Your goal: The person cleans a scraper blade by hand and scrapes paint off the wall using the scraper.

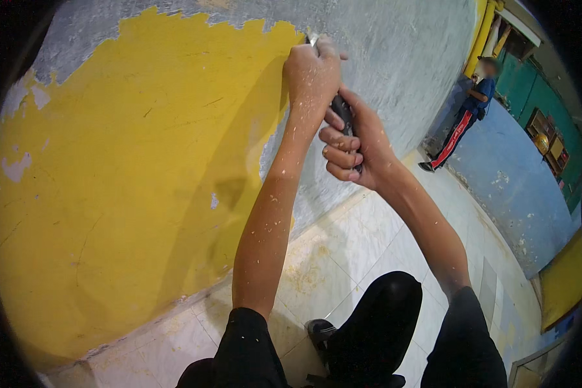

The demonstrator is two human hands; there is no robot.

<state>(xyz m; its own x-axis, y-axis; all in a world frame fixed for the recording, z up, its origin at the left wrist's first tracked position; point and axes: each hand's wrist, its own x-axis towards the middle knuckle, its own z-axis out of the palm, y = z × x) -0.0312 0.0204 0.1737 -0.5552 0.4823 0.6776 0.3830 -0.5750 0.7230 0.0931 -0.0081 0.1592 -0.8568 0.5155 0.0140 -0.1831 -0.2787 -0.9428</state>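
Observation:
Both my hands grip one paint scraper by its black handle (342,109). My left hand (312,75) wraps the upper end near the metal blade (312,39), while my right hand (368,140) holds the lower part. The blade's tip meets the wall at the ragged border between yellow paint (174,136) and the bared grey surface (388,63). Pale paint flecks cling to my left hand and both forearms. My left fingers hide part of the blade and handle.
Pale floor tiles (378,242), dusted with yellow flakes (308,271), meet the wall's foot. My black-clad knee (393,300) and shoe (320,330) are below. Another person (470,106) stands at the far right by a blue wall (509,184). A wooden shelf (545,133) hangs against green panelling.

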